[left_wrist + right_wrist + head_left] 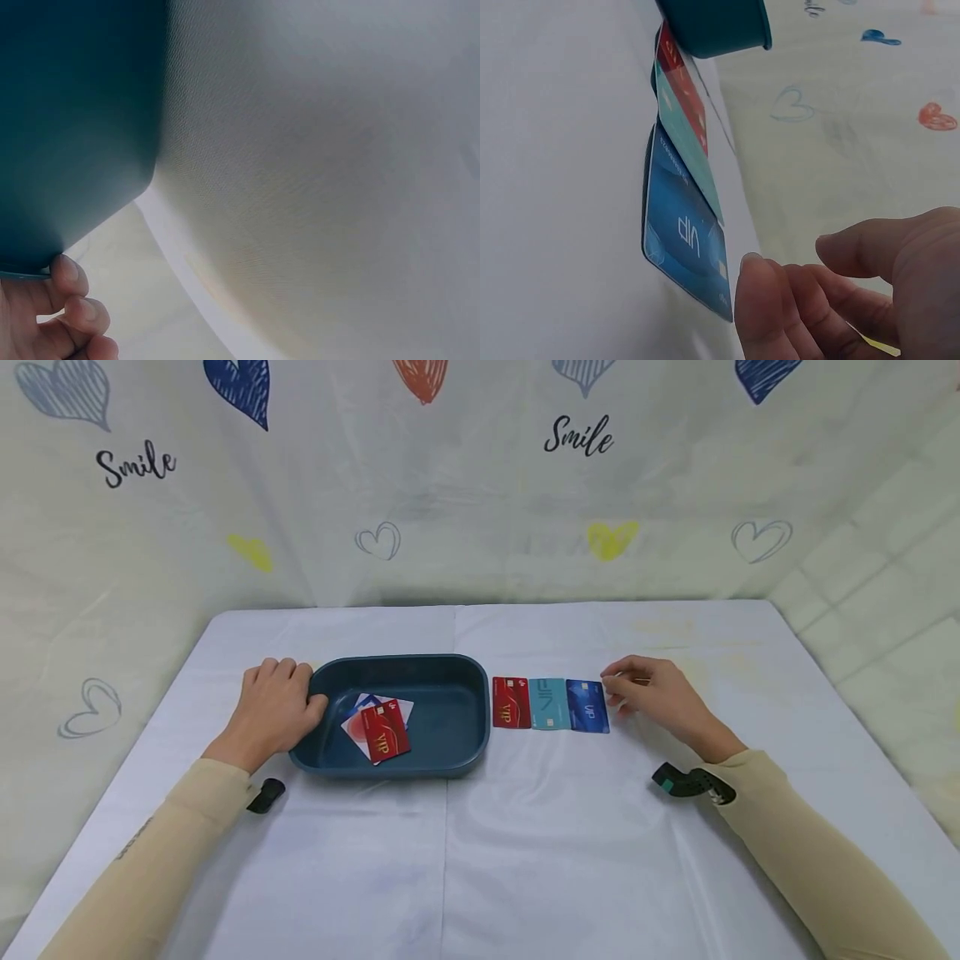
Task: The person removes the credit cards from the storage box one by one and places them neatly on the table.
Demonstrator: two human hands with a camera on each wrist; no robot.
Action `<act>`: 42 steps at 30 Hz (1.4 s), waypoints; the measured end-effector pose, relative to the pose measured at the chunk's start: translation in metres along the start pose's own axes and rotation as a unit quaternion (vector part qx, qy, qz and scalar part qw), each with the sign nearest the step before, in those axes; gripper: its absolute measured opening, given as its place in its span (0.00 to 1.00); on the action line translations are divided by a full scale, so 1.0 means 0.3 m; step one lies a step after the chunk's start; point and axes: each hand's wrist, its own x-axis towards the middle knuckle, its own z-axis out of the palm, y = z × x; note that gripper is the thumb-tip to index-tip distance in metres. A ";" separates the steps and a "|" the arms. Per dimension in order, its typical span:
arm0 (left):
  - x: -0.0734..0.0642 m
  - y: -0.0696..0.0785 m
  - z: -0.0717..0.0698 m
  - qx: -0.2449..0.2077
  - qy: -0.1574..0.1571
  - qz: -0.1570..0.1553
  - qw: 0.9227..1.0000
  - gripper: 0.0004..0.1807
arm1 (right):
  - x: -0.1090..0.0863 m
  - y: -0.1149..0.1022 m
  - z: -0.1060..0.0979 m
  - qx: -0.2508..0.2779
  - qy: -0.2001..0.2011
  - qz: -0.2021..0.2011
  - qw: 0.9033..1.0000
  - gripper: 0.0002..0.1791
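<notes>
On the surface [570, 860] we see a tray [450, 718]. Our left hand [273, 706] grips its left end; right of the tray, our right hand [663, 695] is loosely curled, empty. Just right of the tray lie three cards [550, 705]; inside, a card pile [386, 732].

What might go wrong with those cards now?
The right hand is very close to the blue card, so it might knock it crooked. The left hand grips the tray; a tug might make the piled cards inside slide. The tray might also bump the red card beside it.
</notes>
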 end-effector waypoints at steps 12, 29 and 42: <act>0.004 -0.003 0.003 -0.002 0.007 0.002 1.000 0.22 | 0.002 -0.040 0.006 -0.006 -0.003 -0.019 1.000 0.21; 0.007 -0.005 0.002 -0.002 0.006 0.002 1.000 0.22 | 0.031 -0.118 0.032 -0.005 -0.015 -0.048 0.999 0.22; 0.010 -0.003 -0.001 0.003 -0.002 -0.004 1.000 0.24 | 0.055 -0.195 0.057 -0.039 -0.026 -0.080 0.996 0.21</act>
